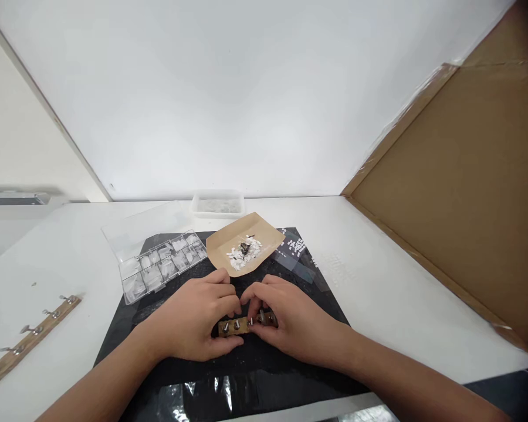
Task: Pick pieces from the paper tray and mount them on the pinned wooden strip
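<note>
A short wooden strip (243,326) with a row of small metal pegs lies on the black mat in front of me. My left hand (205,316) is closed around its left part, thumb along the near edge and fingers along the far edge. Over the right part, my right hand (286,319) is closed, its thumb and fingertips pinched at a small metal peg (251,321). My right fingers partly cover the pegs at that end. Whether anything else sits between those fingertips is too small to tell.
Behind my hands, a brown paper tray (222,241) holds white bits and dark scraps. An open clear compartment case (129,296) of translucent pieces stands left, a plastic box (217,213) behind. Another wooden strip (24,347) with metal clips lies far left; cardboard (457,193) stands right.
</note>
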Tool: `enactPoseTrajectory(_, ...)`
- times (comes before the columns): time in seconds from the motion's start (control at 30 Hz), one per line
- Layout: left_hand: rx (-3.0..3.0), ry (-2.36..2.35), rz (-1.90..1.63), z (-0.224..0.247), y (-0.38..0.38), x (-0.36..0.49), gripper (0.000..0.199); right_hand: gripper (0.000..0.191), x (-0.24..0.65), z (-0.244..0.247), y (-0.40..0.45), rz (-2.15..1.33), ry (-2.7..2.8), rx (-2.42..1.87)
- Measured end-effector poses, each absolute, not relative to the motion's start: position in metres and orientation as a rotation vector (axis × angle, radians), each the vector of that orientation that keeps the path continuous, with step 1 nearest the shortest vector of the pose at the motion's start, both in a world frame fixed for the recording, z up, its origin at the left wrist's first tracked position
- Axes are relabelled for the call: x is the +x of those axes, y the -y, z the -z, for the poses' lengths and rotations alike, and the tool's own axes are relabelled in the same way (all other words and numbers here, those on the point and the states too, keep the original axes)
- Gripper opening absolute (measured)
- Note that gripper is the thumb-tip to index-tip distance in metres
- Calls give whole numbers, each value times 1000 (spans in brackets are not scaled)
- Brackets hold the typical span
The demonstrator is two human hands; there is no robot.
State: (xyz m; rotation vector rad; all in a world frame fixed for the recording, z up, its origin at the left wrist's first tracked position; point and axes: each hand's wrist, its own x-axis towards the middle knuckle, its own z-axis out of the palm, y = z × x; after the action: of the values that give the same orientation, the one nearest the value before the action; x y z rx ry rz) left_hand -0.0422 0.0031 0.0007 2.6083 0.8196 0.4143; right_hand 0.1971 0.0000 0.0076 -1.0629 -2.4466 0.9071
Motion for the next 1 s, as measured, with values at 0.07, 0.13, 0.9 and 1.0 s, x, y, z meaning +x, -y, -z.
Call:
enactPoseTrajectory(0.07, 2600, -812, -411, -1, -2, -42, 15, 33, 197, -7, 0, -895, 2463, -1053)
enactPoseTrajectory(0.13, 2593, -804, -411, -1, -1, -42, 9, 30, 197, -8, 0, -884, 2483, -1046)
enactPoseTrajectory(0.9, 2379, -716, -814, -14, 5, -36, 6, 33, 202, -17, -3, -719, 2613, -920)
enactPoseTrajectory(1.0, 2237, -837, -1012, -13, 5, -36, 7, 35, 204, -23, -4, -707, 2540, -841)
